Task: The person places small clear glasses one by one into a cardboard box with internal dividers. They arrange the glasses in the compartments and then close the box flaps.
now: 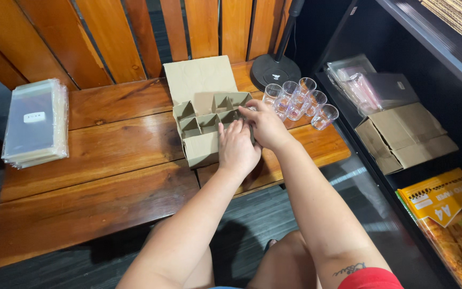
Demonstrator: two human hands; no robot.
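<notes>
Two bare hands are working at a brown cardboard box [204,115] lying open near the middle of the wooden tabletop [108,155]. Starting at the far left, a stack of clear plastic sleeves [34,122] is resting on the tabletop, well apart from everything else. Moving right, the box is showing its raised flap at the back and a grid of cardboard dividers [209,109] inside. The left hand [237,150] is lying palm down on the box's near right corner, its fingers [230,128] stretched flat and pressing on the divider edges, clasping nothing. Just beside it, the right hand [266,126] is curling over the box's right wall, its fingers [248,108] bent and reaching into the rightmost compartment; whether they are pinching anything in there cannot be told. The box is thus sitting under and just left of both sets of fingers. Farther right, a cluster of clear plastic cups [298,100] is standing upright, close behind the right hand. A black round stand base [275,69] is sitting behind the cups. A dark shelf unit [402,134] with folded cardboard is filling the right edge.
</notes>
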